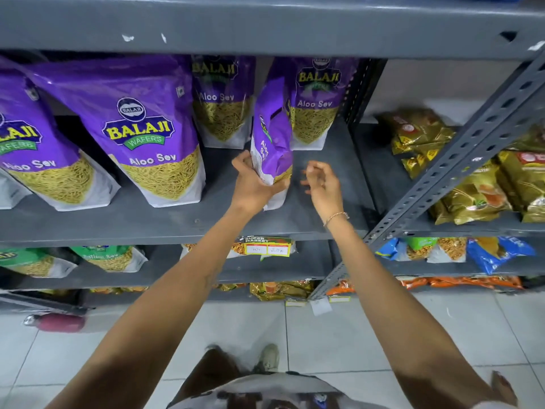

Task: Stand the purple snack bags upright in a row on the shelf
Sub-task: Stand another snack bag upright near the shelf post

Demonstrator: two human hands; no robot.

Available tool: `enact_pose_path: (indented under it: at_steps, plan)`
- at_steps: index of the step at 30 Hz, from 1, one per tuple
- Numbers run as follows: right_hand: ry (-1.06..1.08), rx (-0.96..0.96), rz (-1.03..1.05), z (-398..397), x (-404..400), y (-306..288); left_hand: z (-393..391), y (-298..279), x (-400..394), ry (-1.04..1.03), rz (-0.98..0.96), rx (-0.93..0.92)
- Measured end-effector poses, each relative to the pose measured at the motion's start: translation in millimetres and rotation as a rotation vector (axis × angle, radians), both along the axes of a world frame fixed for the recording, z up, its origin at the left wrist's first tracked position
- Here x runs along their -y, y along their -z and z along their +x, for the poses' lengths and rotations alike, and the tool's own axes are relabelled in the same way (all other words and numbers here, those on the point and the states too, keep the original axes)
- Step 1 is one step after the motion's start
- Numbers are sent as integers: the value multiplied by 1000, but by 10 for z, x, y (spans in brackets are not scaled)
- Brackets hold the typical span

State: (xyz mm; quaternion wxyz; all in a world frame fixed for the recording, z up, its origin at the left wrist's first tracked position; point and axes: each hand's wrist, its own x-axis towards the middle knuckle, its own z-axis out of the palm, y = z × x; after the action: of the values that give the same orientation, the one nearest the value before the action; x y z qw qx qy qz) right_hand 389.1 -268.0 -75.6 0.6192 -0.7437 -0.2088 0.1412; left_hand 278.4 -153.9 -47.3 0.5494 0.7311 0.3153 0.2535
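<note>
My left hand (pixel 255 184) grips the lower end of a purple Aloo Sev bag (pixel 272 134), which stands on the grey shelf (pixel 177 222) turned edge-on and leaning slightly. My right hand (pixel 321 184) hovers just right of it with its fingers apart, holding nothing. Two purple bags stand upright at the front left, one large (pixel 147 131) and one cut off by the frame edge (pixel 32 143). Two more purple bags stand at the back, one behind the gap (pixel 222 101) and one behind the held bag (pixel 318 101).
A slotted steel upright (pixel 460 160) bounds the shelf on the right. Gold snack packets (pixel 472 178) fill the neighbouring bay. Green, blue and orange packets lie on lower shelves, with a price tag (pixel 267 248) on the shelf edge. The upper shelf (pixel 265 25) hangs close above the bags.
</note>
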Motion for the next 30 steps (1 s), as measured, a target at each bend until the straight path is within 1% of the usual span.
enact_pose_path:
  at_steps: [1, 3, 5, 6, 7, 9, 11, 13, 15, 20, 24, 30]
  plan:
    - [-72, -22, -30, 121, -24, -26, -11, -14, -54, 21, -22, -9]
    - [-225, -51, -74, 302, -49, -86, -92, -46, -219, 142, -105, -17]
    - [-353, -41, -140, 437, -109, -162, -165, -105, -410, 286, -170, -24]
    - [-393, -33, -177, 482, -145, -201, -189, -128, -481, 314, -167, -37]
    - [-414, -28, -201, 512, -184, -235, -197, -140, -527, 297, -146, -39]
    - [-444, -32, -205, 535, -252, -266, -202, -110, -569, 212, -111, 17]
    - [-488, -63, -183, 504, -302, -261, -201, -40, -577, 205, -161, 80]
    - [-496, -81, -152, 456, -326, -221, -190, 26, -583, 249, -153, 63]
    - [-478, -67, -132, 423, -332, -183, -171, 74, -577, 265, -85, 32]
    - [-443, -47, -118, 354, -319, -216, -140, 126, -535, 130, 63, -23]
    - [-455, -44, -114, 276, -238, -236, -202, 179, -550, 157, 79, -56]
    - [-418, -69, -86, 109, -50, -133, -345, 309, -521, 176, 20, -59]
